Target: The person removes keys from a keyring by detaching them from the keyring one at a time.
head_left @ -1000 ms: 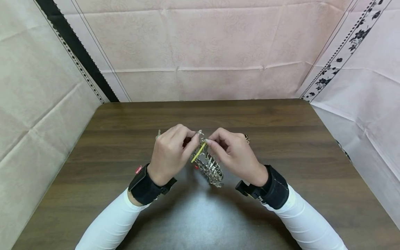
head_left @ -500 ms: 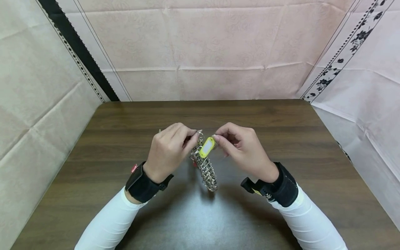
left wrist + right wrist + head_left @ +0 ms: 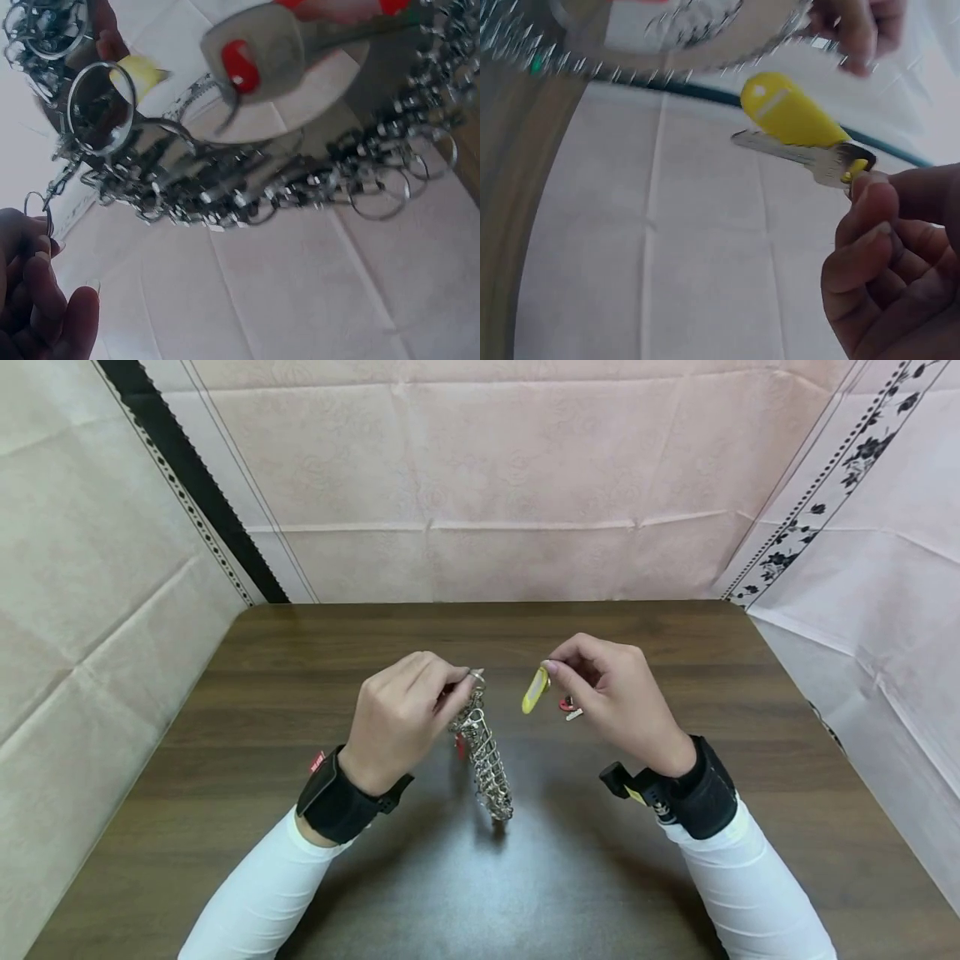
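My left hand (image 3: pixel 399 717) pinches a metal ring at the top of a silver bunch of linked key rings (image 3: pixel 491 768), which hangs down over the table. A key with a red spot (image 3: pixel 255 52) dangles large and close in the left wrist view. To the right and apart from the bunch, my right hand (image 3: pixel 618 697) pinches the end of a yellow key tag (image 3: pixel 535 690) between thumb and forefinger. A silver key (image 3: pixel 780 148) hangs alongside that tag in the right wrist view. Just below the right fingers, a small red and silver piece (image 3: pixel 570 705) shows.
Both hands are above a dark brown wooden table (image 3: pixel 360 635). Pale cloth (image 3: pixel 480 485) with folds stands behind it and on both sides. Black straps with small cameras (image 3: pixel 348 802) wrap both wrists.
My right hand has moved right and away from the ring bunch, carrying the yellow tag with it. The bunch now hangs straighter below my left hand, which has shifted slightly left.
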